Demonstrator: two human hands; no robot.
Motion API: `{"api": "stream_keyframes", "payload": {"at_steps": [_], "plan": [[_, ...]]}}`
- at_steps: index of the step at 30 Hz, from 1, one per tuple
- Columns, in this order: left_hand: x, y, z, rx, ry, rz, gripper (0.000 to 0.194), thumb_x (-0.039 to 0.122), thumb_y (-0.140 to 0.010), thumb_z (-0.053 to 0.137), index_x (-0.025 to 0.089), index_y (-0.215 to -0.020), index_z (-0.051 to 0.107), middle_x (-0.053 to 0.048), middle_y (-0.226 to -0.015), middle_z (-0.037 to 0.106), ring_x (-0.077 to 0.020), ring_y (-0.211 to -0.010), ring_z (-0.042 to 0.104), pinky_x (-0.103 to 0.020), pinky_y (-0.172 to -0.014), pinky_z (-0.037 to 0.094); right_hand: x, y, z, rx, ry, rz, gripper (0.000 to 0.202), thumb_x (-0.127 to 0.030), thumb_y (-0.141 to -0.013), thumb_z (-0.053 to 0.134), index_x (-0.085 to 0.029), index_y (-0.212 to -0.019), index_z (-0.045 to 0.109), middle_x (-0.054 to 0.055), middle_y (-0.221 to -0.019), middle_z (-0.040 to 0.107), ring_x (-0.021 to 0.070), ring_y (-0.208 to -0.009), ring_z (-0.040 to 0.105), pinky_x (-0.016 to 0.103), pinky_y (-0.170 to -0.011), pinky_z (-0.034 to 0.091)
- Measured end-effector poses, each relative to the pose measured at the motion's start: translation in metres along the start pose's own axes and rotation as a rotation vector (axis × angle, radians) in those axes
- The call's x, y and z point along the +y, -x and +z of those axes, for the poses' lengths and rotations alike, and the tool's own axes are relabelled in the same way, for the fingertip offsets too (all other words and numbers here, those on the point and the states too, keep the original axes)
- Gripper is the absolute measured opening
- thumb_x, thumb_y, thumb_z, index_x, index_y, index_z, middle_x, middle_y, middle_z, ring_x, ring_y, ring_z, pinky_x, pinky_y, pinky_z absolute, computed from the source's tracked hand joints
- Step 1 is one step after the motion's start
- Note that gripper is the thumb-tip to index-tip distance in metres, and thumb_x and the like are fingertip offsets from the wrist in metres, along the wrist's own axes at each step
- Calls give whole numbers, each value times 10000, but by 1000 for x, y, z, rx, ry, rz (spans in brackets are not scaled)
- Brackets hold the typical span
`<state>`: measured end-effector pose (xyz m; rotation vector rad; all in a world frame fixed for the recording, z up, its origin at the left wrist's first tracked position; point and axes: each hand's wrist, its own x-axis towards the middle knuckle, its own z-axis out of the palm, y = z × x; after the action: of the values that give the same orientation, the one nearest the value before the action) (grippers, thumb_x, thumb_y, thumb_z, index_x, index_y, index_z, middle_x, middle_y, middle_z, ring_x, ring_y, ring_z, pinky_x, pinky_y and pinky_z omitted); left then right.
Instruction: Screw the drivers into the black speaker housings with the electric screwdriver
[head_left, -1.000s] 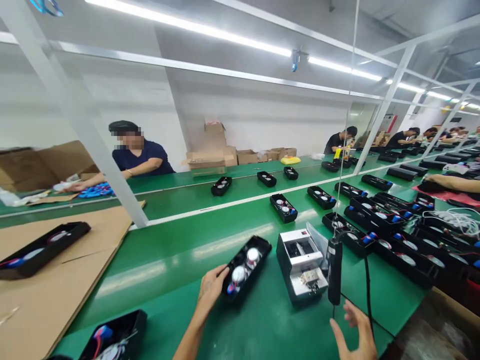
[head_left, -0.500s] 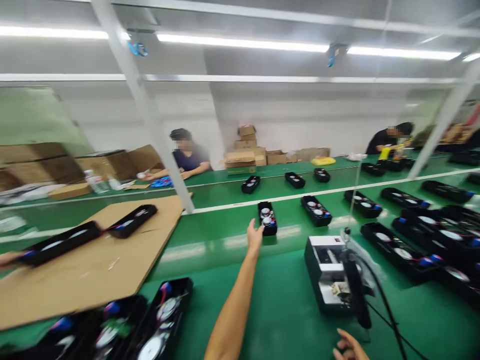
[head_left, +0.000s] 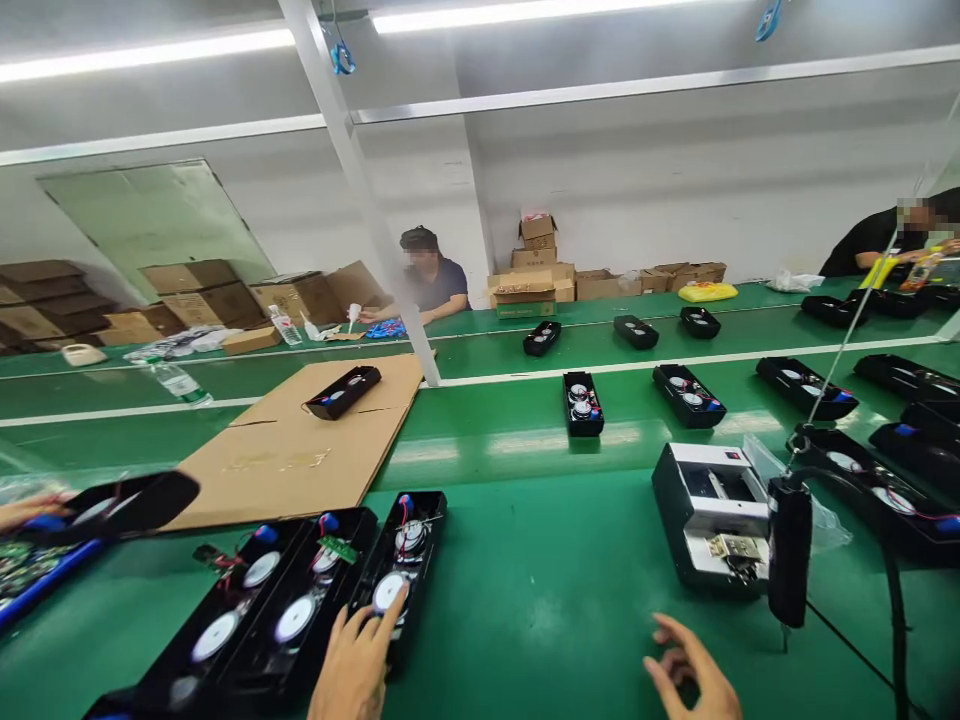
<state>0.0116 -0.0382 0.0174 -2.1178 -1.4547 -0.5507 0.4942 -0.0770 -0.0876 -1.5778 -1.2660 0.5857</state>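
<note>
One open black speaker housing (head_left: 422, 572), at the right end of a close row of three on the green workbench (head_left: 540, 600), just under the left hand (head_left: 351, 665). Lies open side up, with long axis running away from the wearer and slanting to the right at the far end. Points the end with the blue-wrapped battery (head_left: 406, 503) away; has the near end partly hidden behind the hand. Holds two white discs, with the left index fingertip at the nearer white disc (head_left: 387, 590). Left fingers slightly apart, index outstretched, others bent at the housing's left side; not clamped as far as can be seen.

Differs from the earlier frame: left hand back from the far housing (head_left: 583, 405) and now at the near row. Leaves that far housing alone beyond the bench's near part, long axis nearly straight away.

To the left, two neighbouring housings (head_left: 300, 600), roughly parallel. Farther left, a co-worker's hand (head_left: 34, 510) with a tilted housing (head_left: 124, 503), now lower and off the cardboard sheet (head_left: 300, 460). On that sheet, another housing (head_left: 343, 392).

To the right, right hand (head_left: 691, 675) over the workbench, thumb and curled fingers apart. Beyond it, a black-and-white screw feeder (head_left: 712, 515); beside that, a black electric screwdriver (head_left: 790, 555), hanging bit down.
</note>
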Motion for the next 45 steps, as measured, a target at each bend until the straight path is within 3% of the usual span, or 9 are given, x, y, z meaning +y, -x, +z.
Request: {"api": "stream_keyframes", "payload": {"at_steps": [6,11,19,23,26,29,35,40,45], "plan": [[151,-73,7,-56,183,19,636,141,-896,623,265,-1516,557,-12,-967,764,-235,-958,743,-369,-938,610,-46,40,94,-277,38,-341,1206,-554,-720,922,-238,-1712,314,259,-1684,465,516,-1480,554,606,-1116,582],[245,-100,-5,2,490,-58,458,162,-963,563,200,-1411,651,-68,-1016,784,-223,-925,739,-352,-850,623,-58,20,71,-308,28,-452,1094,-228,-891,730,-292,-1759,66,228,-1723,386,415,-1573,470,583,-1227,492],[191,-91,-7,137,832,-254,192,287,-1023,620,266,-1200,692,-76,-1181,765,-263,-1229,721,-450,-1057,610,-61,-100,-53,-876,-32,-223,1253,-265,-550,935,-220,-1677,388,201,-1673,447,403,-1541,492,527,-1306,370],[172,-75,15,-98,909,-357,255,449,-1033,606,259,-1193,666,-119,-1417,684,-323,-1367,663,-545,-1099,591,-82,-127,-82,-991,50,-156,1233,-355,-625,957,-231,-1702,369,207,-1770,337,424,-1627,363,577,-1319,321],[170,-65,20,-166,949,-292,210,432,-1041,595,267,-1158,650,-118,-1482,661,-342,-1437,619,-577,-1111,582,-120,-126,-75,-819,15,-179,940,-433,-780,909,-265,-1622,526,160,-1747,417,380,-1612,404,545,-1307,351],[167,-62,16,-103,938,-225,125,370,-1021,635,264,-1083,657,-105,-1461,676,-329,-1419,638,-551,-1114,591,-162,-116,-40,-574,-11,-140,337,-365,-920,791,-215,-1220,819,111,-1235,802,261,-1131,759,383,-1050,573],[165,-76,2,-104,908,57,222,162,-1003,586,294,-1069,752,-74,-1529,634,-319,-1511,561,-503,-1146,595,-196,-112,26,-795,133,-47,295,-255,-849,837,-194,-1137,863,54,-926,863,221,-871,803,281,-822,583],[170,-85,-10,-119,797,158,290,142,-987,565,289,-1157,749,-96,-1574,611,-360,-1577,472,-586,-1155,582,-177,-122,-7,-819,-85,-13,257,-145,-885,764,-185,-1119,864,52,-1045,879,209,-940,814,273,-860,598],[172,-82,-8,-203,655,264,338,433,-917,774,262,-1205,739,-130,-1599,588,-462,-1608,379,-717,-1176,508,-156,-95,-44,-947,85,-418,259,-111,-984,651,-203,-1119,852,66,-1088,876,213,-986,798,326,-920,580]]}}
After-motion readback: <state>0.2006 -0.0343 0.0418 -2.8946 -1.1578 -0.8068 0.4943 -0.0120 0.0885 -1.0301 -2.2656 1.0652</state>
